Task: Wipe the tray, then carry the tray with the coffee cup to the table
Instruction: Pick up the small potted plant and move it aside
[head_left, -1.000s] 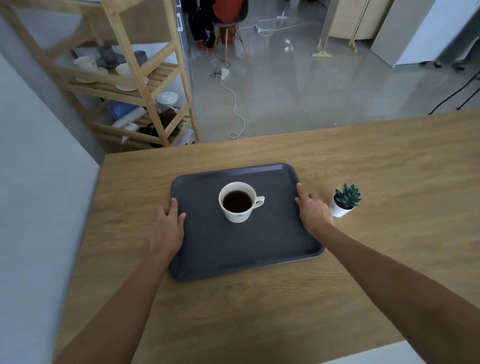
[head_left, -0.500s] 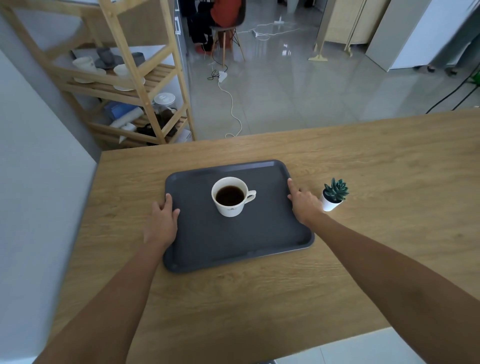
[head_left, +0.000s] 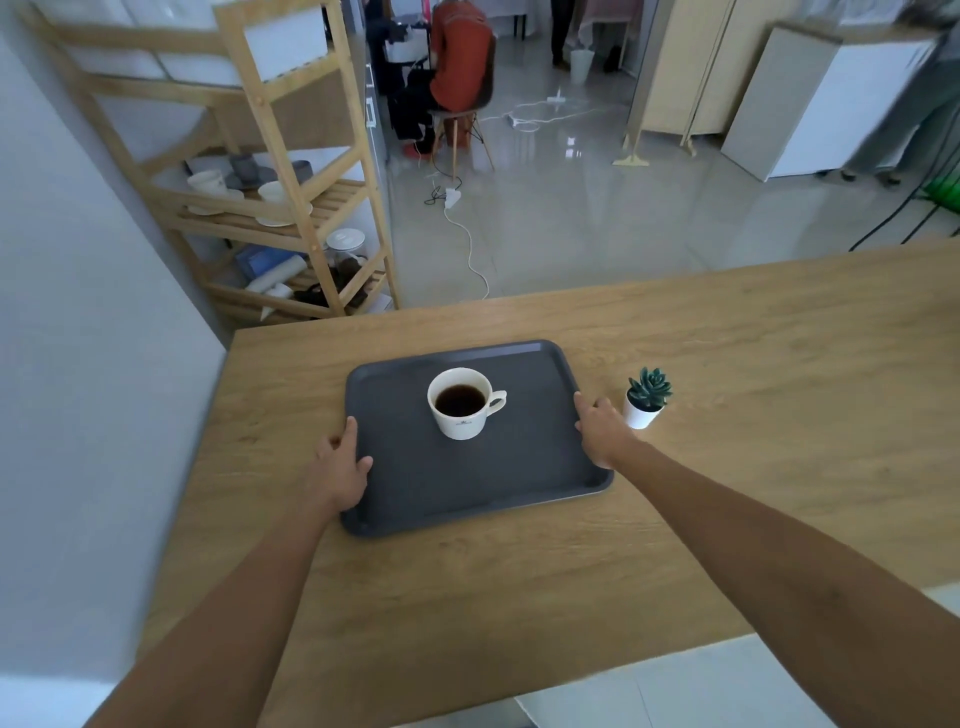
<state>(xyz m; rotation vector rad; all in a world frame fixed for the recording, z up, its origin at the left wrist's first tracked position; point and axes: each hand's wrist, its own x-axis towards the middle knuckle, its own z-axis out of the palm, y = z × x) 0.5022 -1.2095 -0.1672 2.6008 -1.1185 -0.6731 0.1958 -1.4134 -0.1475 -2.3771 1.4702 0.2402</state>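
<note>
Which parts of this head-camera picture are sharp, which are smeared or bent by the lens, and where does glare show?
Head view: the coffee cup and grey tray are sharp; the top right corner is smeared; the wooden table edge and shelf posts lean from wide-angle distortion; the glossy floor carries pale reflections; light is soft, shadows faint.

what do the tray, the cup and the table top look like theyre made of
Tray: probably plastic, dark grey and matte, with a moulded raised rim and rounded corners.
Cup: looks like glazed ceramic, white and smooth with a slight sheen, holding dark coffee.
Table: wood or a wood-look laminate, light oak colour with visible grain, matte; which of the two cannot be told.
</note>
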